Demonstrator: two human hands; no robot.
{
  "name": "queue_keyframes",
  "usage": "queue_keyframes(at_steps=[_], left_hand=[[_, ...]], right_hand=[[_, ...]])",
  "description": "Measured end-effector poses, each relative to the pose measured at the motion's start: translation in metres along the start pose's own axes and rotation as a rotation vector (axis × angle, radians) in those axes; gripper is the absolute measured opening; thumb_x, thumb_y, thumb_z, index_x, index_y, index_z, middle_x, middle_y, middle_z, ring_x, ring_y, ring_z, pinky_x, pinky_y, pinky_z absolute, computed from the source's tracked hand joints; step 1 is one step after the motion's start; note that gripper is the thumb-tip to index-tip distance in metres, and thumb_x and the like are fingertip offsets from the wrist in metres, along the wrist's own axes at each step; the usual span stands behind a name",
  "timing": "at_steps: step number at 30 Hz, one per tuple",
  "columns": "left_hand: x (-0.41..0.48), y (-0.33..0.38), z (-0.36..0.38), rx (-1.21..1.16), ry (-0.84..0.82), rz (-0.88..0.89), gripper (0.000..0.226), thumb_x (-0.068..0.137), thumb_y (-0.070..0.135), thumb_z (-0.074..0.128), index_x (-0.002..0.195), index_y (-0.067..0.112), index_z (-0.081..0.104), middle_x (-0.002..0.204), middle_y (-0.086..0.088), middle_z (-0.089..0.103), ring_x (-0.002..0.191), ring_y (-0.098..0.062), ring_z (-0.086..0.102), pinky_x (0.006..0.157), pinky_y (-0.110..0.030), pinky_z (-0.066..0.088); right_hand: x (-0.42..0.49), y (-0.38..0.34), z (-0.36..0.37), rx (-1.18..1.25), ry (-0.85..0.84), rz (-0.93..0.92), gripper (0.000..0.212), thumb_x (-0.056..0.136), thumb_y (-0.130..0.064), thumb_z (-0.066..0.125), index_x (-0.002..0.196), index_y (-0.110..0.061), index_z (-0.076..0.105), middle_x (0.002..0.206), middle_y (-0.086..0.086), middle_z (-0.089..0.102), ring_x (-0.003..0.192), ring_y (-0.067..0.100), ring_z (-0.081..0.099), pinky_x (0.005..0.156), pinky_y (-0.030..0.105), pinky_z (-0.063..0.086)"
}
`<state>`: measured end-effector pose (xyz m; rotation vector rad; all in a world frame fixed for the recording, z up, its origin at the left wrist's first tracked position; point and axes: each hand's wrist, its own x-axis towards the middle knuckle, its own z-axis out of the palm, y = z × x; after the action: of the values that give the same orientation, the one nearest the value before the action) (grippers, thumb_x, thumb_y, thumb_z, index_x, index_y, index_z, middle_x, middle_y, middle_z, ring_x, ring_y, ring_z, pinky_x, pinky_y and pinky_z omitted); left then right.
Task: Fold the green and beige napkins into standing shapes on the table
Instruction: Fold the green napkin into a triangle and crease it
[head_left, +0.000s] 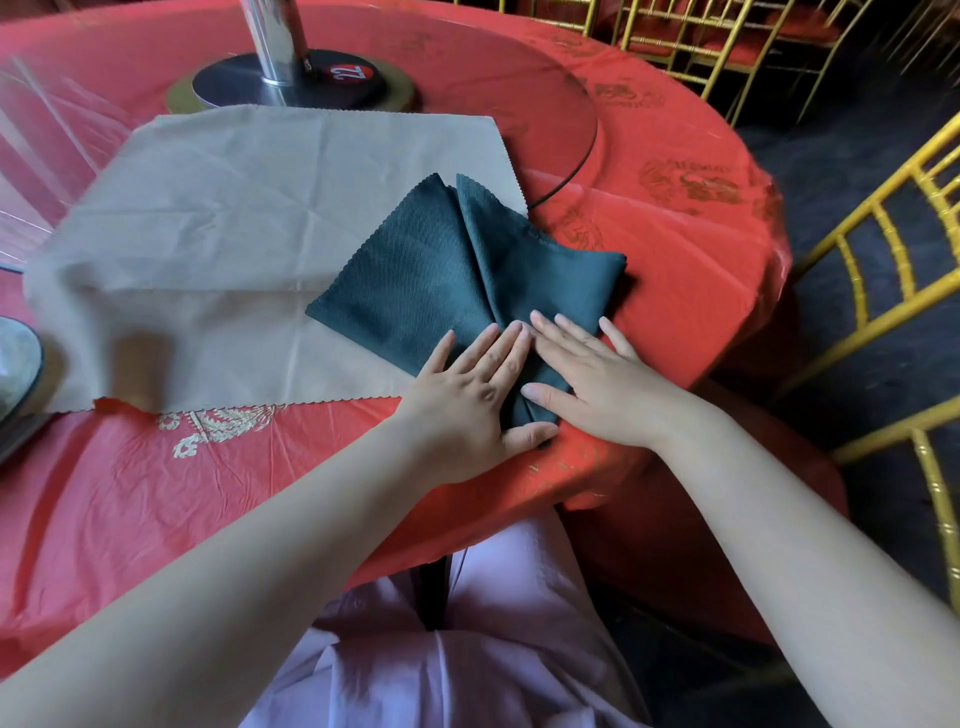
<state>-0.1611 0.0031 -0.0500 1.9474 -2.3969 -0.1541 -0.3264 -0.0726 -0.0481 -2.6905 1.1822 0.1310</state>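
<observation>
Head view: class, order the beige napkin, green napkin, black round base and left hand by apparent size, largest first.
1. beige napkin
2. green napkin
3. black round base and left hand: about alike; the hand is nearer the camera, so unranked.

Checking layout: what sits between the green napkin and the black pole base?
Head view: the beige napkin, spread flat, from under the green napkin up to the black pole base.

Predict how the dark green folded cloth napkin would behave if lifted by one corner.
Probably floppy: the dark green folded cloth napkin lies in soft layered flaps, pressed flat by the left hand and right hand. Its folds would likely fall open once released. It looks thin and light, and may slide on the glossy red tablecloth.
</observation>
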Motion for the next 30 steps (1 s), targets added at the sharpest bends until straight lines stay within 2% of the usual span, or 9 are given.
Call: queue_keyframes(at_steps=[4,10,16,19,21,23,24,27,30], left_hand=[[0.001,-0.002,-0.001,-0.008,-0.012,0.019,0.087,0.084,0.07,0.023,0.147,0.021,-0.012,0.156,0.008,-0.01,0.144,-0.009,-0.008,0.117,-0.038,-0.006],[0.003,-0.003,-0.001,-0.012,-0.037,0.017,0.087,0.083,0.071,0.023,0.149,0.021,-0.005,0.157,0.007,-0.007,0.144,-0.009,-0.008,0.118,-0.039,-0.004],[0.003,-0.002,-0.001,-0.011,-0.05,0.011,0.086,0.083,0.071,0.022,0.149,0.022,-0.005,0.157,0.007,-0.007,0.144,-0.009,-0.008,0.118,-0.039,-0.004],[0.003,-0.004,-0.001,-0.048,-0.088,0.013,0.09,0.081,0.073,0.022,0.149,0.022,-0.006,0.157,0.008,-0.009,0.143,-0.009,-0.011,0.117,-0.039,-0.006],[0.005,-0.008,-0.002,-0.093,-0.128,0.021,0.096,0.075,0.077,0.022,0.148,0.022,-0.007,0.156,0.009,-0.012,0.143,-0.008,-0.013,0.117,-0.039,-0.008],[0.004,-0.012,-0.005,-0.173,-0.133,0.064,0.103,0.071,0.081,0.027,0.148,0.023,-0.007,0.156,0.01,-0.011,0.142,-0.006,-0.011,0.117,-0.041,-0.006],[0.003,-0.015,-0.006,-0.249,-0.11,0.093,0.104,0.071,0.082,0.033,0.148,0.023,-0.005,0.156,0.012,-0.008,0.142,-0.004,-0.008,0.117,-0.04,-0.005],[-0.002,-0.027,-0.01,-0.498,0.014,0.158,0.102,0.069,0.072,0.052,0.148,0.021,0.012,0.152,0.017,0.01,0.142,-0.004,0.008,0.115,-0.032,0.002],[-0.008,-0.038,-0.016,-0.54,0.087,0.146,0.069,0.076,0.049,0.063,0.136,0.02,0.044,0.132,0.023,0.04,0.129,-0.006,0.039,0.108,-0.019,0.026]], right_hand=[[0.0,0.005,0.0,-0.03,-0.007,-0.045,0.082,0.077,-0.074,0.007,0.146,-0.033,-0.009,0.155,-0.016,-0.013,0.14,-0.001,-0.013,0.115,0.037,-0.011],[0.015,0.045,-0.012,0.009,-0.05,0.038,0.054,0.095,-0.053,0.014,0.145,-0.042,-0.003,0.155,-0.015,-0.012,0.139,-0.002,-0.012,0.115,0.037,-0.011],[0.032,0.063,-0.022,0.036,-0.051,0.12,0.051,0.098,-0.049,0.015,0.146,-0.041,0.001,0.157,-0.011,-0.006,0.142,0.003,-0.006,0.115,0.037,-0.011],[0.02,0.049,-0.023,0.082,0.166,0.044,0.049,0.096,-0.041,0.037,0.143,-0.031,0.027,0.155,-0.005,0.021,0.141,0.008,0.018,0.115,0.036,-0.004],[0.002,0.037,-0.023,0.229,0.301,-0.11,0.031,0.087,-0.035,0.054,0.118,-0.028,0.058,0.134,-0.007,0.05,0.126,0.004,0.04,0.113,0.033,0.008],[-0.014,0.031,-0.021,0.323,0.249,-0.212,0.015,0.081,-0.032,0.06,0.094,-0.03,0.067,0.112,-0.017,0.058,0.111,-0.006,0.046,0.11,0.03,0.012],[-0.018,0.03,-0.018,0.334,0.213,-0.232,0.012,0.082,-0.029,0.063,0.092,-0.032,0.068,0.11,-0.021,0.058,0.109,-0.008,0.046,0.11,0.029,0.009],[-0.021,0.031,-0.014,0.342,0.182,-0.241,0.022,0.085,-0.021,0.065,0.101,-0.036,0.067,0.113,-0.024,0.054,0.113,-0.01,0.042,0.111,0.028,0.004],[-0.015,0.027,-0.012,0.343,0.145,-0.248,0.027,0.086,-0.022,0.063,0.108,-0.036,0.065,0.118,-0.024,0.053,0.117,-0.009,0.041,0.112,0.029,0.002]])
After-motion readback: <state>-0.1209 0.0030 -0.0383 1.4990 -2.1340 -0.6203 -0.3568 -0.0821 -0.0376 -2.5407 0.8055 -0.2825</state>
